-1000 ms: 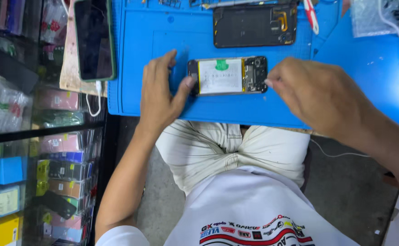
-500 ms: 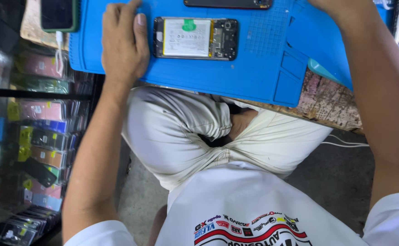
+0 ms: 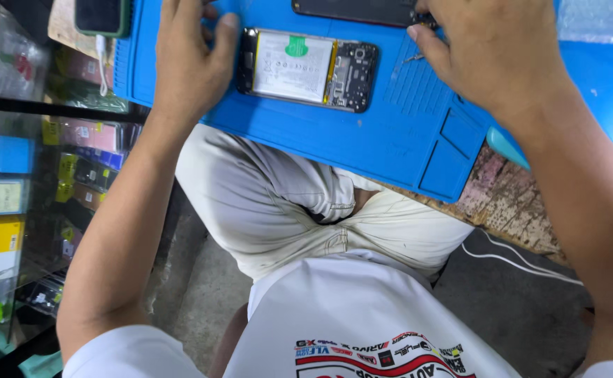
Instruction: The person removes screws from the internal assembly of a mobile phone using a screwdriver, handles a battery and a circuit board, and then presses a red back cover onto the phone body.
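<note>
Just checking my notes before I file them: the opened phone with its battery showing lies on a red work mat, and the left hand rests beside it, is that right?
Not quite: the head view shows the work mat is blue, not red. The rest holds: the opened phone with its battery showing lies on it, and the left hand rests beside it.

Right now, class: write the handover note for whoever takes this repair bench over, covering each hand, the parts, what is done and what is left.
Left hand: flat on the blue mat, thumb against the opened phone.
Right hand: at the dark panel on the mat's far edge; a thin metal tip shows beneath it.
Done: the phone's back is off, battery and board exposed.
Left: phone still open, uncovered.
</note>
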